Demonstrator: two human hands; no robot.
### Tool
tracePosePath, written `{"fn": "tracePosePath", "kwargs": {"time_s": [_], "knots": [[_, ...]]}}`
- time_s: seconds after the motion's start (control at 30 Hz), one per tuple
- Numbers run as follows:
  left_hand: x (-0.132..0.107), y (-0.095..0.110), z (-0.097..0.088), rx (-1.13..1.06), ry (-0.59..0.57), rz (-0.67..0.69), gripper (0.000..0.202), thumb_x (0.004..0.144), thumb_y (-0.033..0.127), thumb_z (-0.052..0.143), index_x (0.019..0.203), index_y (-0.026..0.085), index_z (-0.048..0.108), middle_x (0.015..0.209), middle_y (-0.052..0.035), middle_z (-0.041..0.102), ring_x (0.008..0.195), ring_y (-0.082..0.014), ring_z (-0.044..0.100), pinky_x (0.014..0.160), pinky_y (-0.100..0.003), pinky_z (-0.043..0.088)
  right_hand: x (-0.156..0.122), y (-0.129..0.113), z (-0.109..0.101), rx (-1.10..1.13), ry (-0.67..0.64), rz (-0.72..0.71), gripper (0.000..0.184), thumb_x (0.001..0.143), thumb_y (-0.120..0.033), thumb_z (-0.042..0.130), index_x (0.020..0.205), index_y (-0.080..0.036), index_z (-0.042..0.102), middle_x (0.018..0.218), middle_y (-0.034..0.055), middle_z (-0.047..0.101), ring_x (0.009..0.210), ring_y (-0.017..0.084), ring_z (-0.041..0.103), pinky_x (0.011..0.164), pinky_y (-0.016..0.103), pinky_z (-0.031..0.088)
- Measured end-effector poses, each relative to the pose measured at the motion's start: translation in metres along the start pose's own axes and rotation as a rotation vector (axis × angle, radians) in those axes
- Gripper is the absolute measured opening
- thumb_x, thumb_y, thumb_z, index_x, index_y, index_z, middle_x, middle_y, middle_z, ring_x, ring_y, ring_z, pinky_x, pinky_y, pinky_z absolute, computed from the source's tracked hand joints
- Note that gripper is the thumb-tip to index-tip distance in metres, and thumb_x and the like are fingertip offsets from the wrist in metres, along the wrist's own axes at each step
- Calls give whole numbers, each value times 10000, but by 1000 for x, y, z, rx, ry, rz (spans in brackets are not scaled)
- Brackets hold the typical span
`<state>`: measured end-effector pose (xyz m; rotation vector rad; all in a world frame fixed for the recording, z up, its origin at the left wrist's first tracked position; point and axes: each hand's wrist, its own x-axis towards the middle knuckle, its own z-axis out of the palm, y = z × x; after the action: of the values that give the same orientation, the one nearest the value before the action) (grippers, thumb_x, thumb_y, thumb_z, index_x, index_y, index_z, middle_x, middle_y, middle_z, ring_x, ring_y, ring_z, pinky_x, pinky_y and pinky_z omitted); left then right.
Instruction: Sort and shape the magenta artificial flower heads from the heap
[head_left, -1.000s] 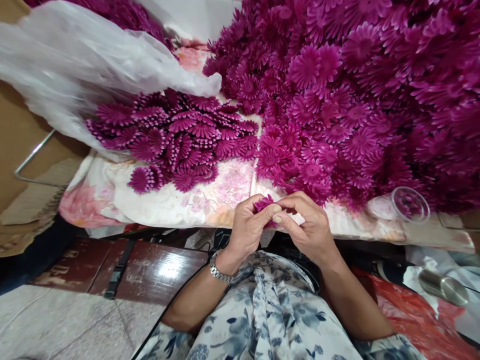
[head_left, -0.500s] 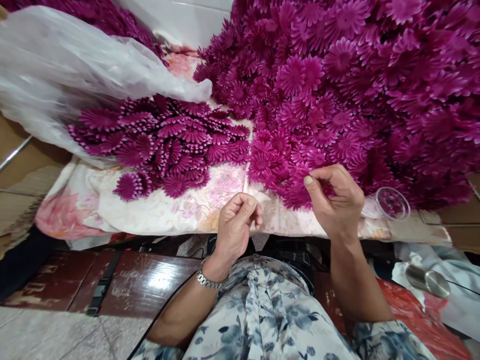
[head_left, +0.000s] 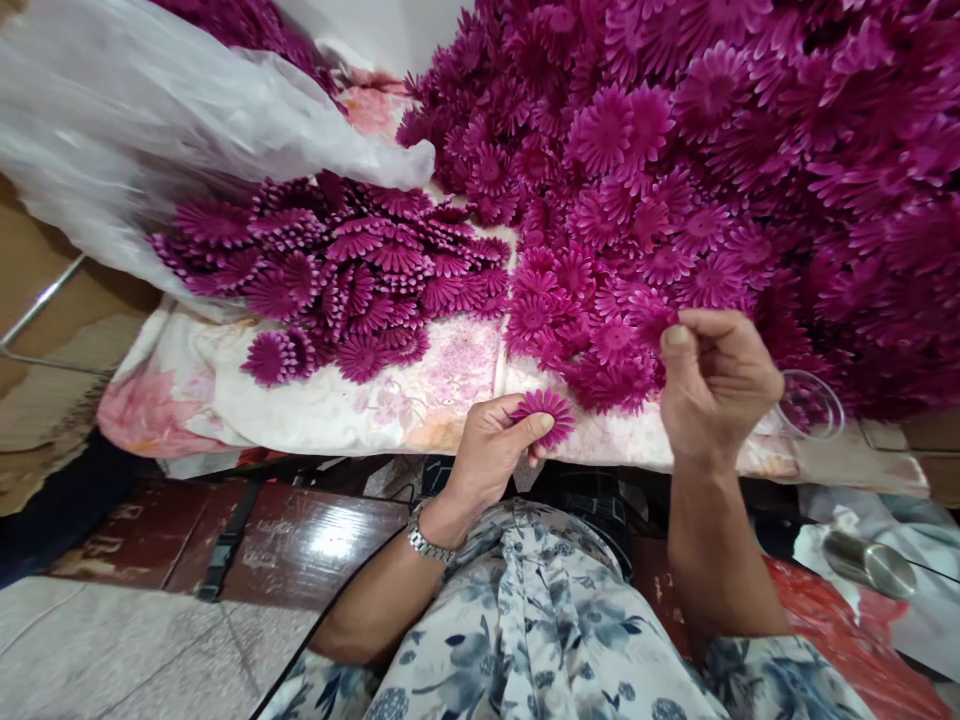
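My left hand (head_left: 491, 450) is closed on a magenta fabric flower (head_left: 545, 416), held face-up just in front of the floral cloth's (head_left: 337, 405) near edge. My right hand (head_left: 716, 385) is raised to the right with thumb and fingers pinched together at the edge of the big heap of loose magenta flowers (head_left: 712, 170); what it pinches is hidden. To the left, stacked magenta flowers (head_left: 352, 270) lie in rows, partly under a clear plastic bag (head_left: 150, 130).
A clear plastic cup (head_left: 814, 405) lies on its side right of my right hand. A steel bottle (head_left: 870, 565) rests on red material at the lower right. Cardboard (head_left: 45, 330) and a metal rod stand at the left. A dark wooden bench (head_left: 285, 545) is below.
My hands were together on one flower, then parted. The right hand moved right and up to the heap. The left hand now shows a flat flower in its fingers.
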<state>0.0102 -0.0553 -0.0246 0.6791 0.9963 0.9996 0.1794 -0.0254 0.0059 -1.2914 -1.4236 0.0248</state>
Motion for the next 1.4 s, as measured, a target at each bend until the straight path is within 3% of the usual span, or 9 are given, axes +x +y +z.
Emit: {"fn": "tracePosePath", "kwargs": {"time_s": [0.13,0.4,0.53,0.67,0.9,1.23,1.4], "knots": [[-1,2,-2,-91,-21,2,236,600,338,761,625,137,641,469,11,587,401,-94,516,417,-218,444,16,13,-8,-374,-152,-234,219,843,-233,548,1033,-188,648,998,93,627,936,206,583,851,388,486],[0,-10,-3,-96,83,93,197,606,304,779,623,137,675,560,21,613,514,-71,535,524,-192,453,-15,-4,-8,-225,-258,-266,181,830,-158,556,973,-186,664,969,89,655,925,191,612,840,355,510],[-3,-11,-2,-66,88,112,198,631,313,769,649,141,673,572,27,605,526,-68,521,538,-189,435,-24,-16,-9,-131,-310,-250,180,815,-119,571,956,-188,659,876,64,659,831,165,607,760,317,506],[-5,-9,-2,-27,46,141,235,671,346,739,610,140,642,566,20,593,526,-75,502,544,-204,424,-31,-30,-7,7,-459,-207,129,827,-170,580,928,-206,651,810,41,645,769,153,586,701,304,485],[-7,-13,-6,68,62,198,329,678,373,728,532,148,537,495,62,409,479,-53,347,451,-192,294,-40,-33,3,164,-661,-66,160,818,-302,618,926,-185,617,809,46,624,782,161,571,693,307,480],[-12,-15,-7,58,-48,157,405,737,485,646,525,149,567,463,25,488,415,-63,397,410,-205,293,-40,-27,1,341,-739,20,76,833,-234,593,799,-169,610,698,1,580,674,110,545,637,253,441],[-15,-17,-7,58,-105,222,232,746,377,672,676,156,670,582,3,579,535,-89,473,525,-216,382,-44,-28,-1,335,-612,141,61,828,-182,563,784,-179,607,706,0,576,670,113,549,616,256,437]]}}
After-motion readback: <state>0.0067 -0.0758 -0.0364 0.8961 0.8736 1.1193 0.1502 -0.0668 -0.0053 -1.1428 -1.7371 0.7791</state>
